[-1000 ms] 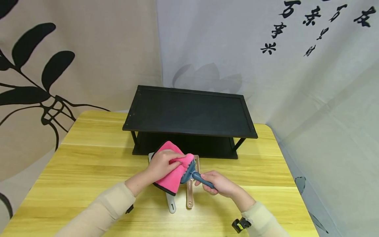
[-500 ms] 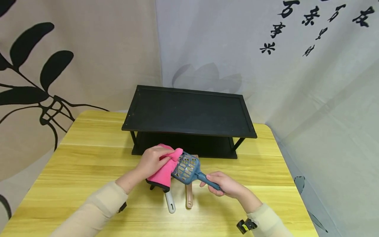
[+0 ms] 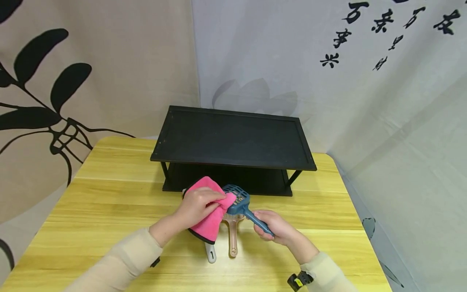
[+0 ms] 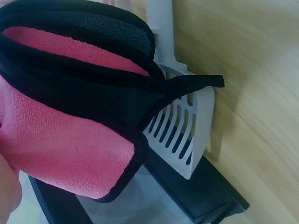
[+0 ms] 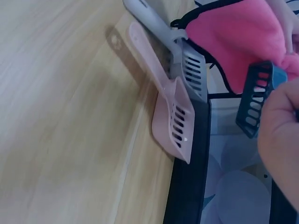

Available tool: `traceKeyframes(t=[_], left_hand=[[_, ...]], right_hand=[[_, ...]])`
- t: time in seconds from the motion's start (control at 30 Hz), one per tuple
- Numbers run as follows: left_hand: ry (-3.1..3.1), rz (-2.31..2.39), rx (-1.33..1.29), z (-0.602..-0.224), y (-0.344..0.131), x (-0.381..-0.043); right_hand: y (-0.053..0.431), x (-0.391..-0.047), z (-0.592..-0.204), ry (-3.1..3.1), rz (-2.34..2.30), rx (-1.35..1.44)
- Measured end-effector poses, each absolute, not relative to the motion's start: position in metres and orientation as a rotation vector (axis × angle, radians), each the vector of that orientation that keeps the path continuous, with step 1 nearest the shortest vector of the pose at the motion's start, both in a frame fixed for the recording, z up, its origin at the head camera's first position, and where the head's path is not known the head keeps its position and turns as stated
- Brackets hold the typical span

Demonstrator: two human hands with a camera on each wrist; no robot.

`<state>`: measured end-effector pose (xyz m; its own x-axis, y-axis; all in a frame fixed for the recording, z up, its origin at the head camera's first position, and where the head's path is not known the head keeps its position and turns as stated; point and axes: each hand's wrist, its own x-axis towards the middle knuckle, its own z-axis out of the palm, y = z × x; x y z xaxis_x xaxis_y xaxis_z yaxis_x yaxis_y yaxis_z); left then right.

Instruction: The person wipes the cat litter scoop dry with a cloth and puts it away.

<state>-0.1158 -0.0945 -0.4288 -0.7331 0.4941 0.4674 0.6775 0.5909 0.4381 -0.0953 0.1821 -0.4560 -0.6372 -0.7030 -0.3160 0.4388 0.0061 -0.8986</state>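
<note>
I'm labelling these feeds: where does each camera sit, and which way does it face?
Head: worn there, facing forward and down at shelf and table; left hand, right hand, sleeves show.
Left wrist: worn there, facing cloth and gray scoop; part of left hand shows.
Right wrist: worn there, facing pink scoop and blue scoop; both hands partly show.
Both wrist views share the cloth and gray scoop.
</note>
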Motion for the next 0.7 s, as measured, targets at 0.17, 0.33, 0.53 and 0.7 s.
traceKeyframes(t=[0.17,0.33,0.53,0.7], left_hand=[[-2.528,-0.85,-0.909,-0.43,-0.095,-0.118],[-2.585,-0.913,-0.74,-0.432,-0.1,-0.121],[-2.687,-1.083,-0.598,-0.432,-0.111,-0.125],[-2.737,-1.191,-0.556,-0.433,-0.12,-0.129]], right_hand=[[0.183,-0.094,-0.454,1.388,-1.767,-0.304],[0.188,-0.093,-0.454,1.353,-1.772,-0.368],[0.196,-0.093,-0.446,1.555,-1.697,-0.378],[0.202,-0.093,-0.439,1.814,-1.557,-0.261]])
